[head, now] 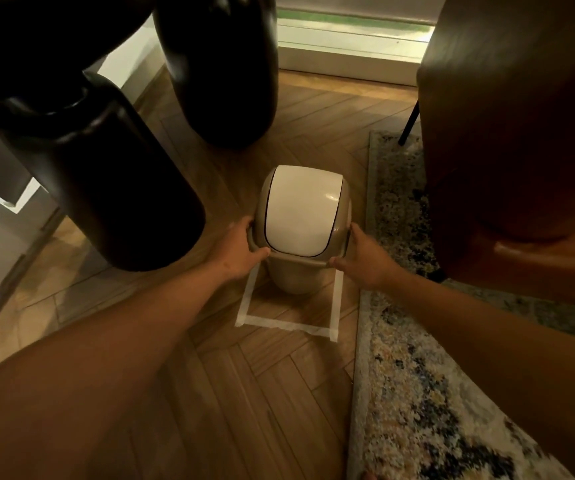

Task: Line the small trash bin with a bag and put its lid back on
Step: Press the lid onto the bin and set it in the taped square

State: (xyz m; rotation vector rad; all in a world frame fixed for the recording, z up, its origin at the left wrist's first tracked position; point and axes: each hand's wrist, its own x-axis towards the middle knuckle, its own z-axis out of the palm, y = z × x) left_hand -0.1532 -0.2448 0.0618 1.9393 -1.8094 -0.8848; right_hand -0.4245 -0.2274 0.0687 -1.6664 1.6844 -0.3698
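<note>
A small beige trash bin (291, 277) stands on the wooden floor inside a square of white tape (288, 323). Its lid (300, 211), beige with a white swing flap, sits on top of the bin. My left hand (242, 249) grips the lid's left rim, thumb at the front edge. My right hand (364, 256) grips the lid's right rim the same way. No bag is in view; the inside of the bin is hidden by the lid.
Two big dark vases (106, 188) (220, 71) stand to the left and behind the bin. A brown armchair (514, 133) rises at the right on a patterned rug (417, 375). A window sill (348, 53) runs along the back.
</note>
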